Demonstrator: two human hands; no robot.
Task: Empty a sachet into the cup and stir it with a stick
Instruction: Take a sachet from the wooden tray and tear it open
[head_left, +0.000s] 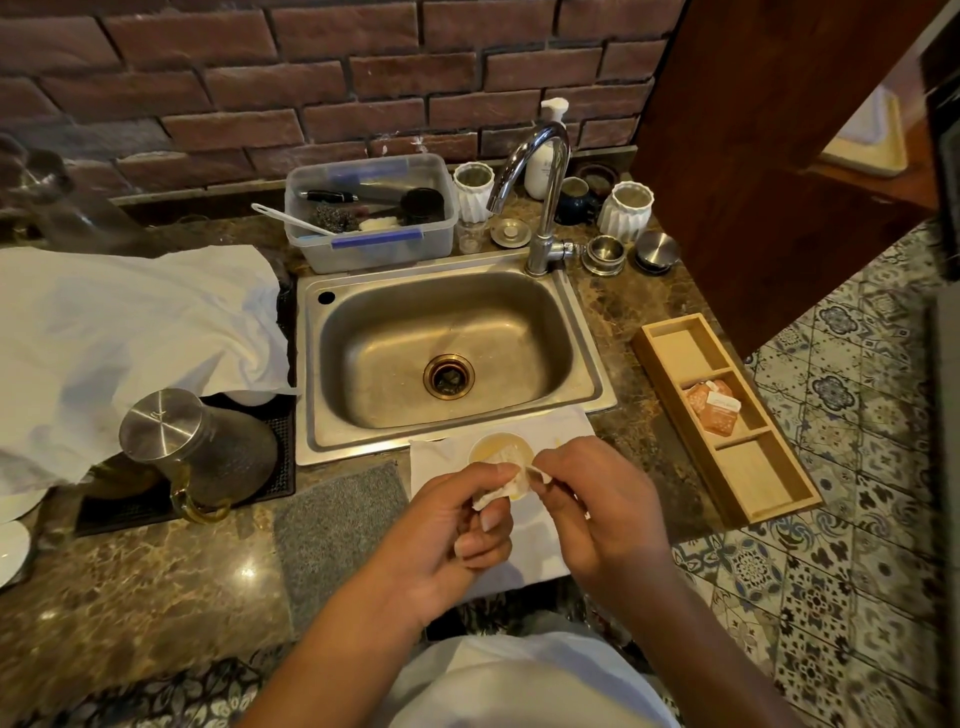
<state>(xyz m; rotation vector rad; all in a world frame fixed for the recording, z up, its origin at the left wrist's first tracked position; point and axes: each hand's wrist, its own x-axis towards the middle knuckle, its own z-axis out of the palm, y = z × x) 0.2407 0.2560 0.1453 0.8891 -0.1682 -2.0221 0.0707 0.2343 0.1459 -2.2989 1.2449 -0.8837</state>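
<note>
Left hand (457, 525) and right hand (587, 499) each pinch the torn sachet (506, 486) in their grip over the cup (501, 451) — emptying seems underway, stirring not yet begun.

Brushed steel sink (582, 332), dull sheen, scuffed. Chromed tap (540, 156), mirror-bright. Polished brown stone counter (156, 582), glossy, mottled. Rough matt brick wall (260, 78). Clear plastic tub (374, 249), cloudy. Pale wooden tray (774, 499), smooth, matt. Steel jug (166, 426), brushed lid, hammered body. White crumpled cloth (130, 322). Grey coarse mat (337, 525). Thin white paper sachet (506, 488), creased.
</note>
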